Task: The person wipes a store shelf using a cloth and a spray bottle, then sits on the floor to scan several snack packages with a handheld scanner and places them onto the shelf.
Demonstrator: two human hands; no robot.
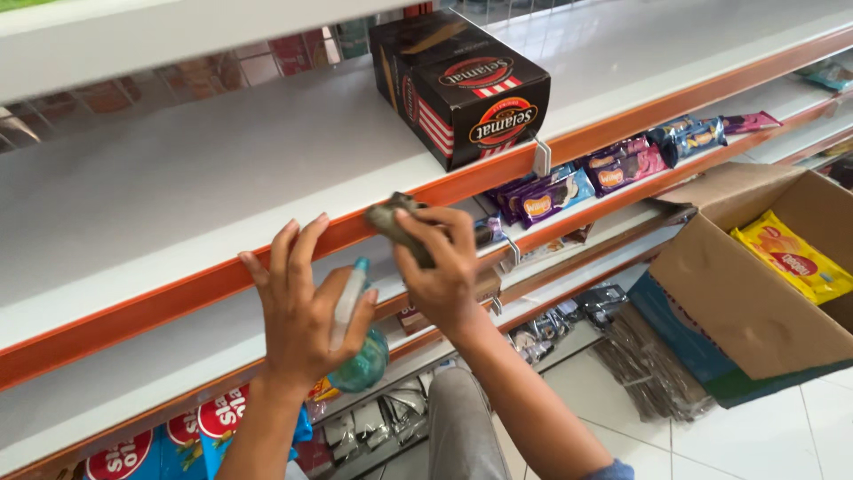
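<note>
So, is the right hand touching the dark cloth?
Touching. The head view shows the right hand closed around the dark cloth, fingers wrapped over it, by the orange shelf edge.

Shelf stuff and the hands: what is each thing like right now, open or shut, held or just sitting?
Left hand: fingers spread, thumb hooking a spray bottle.
Spray bottle: teal, hanging nozzle-up against the palm.
Right hand: closed around a rag.
Rag: grey, crumpled, pressed at the shelf edge.
Black box: shut, sitting on the shelf.
Cardboard box: open, yellow packet inside.
Purple packets: lying in a row.
</note>
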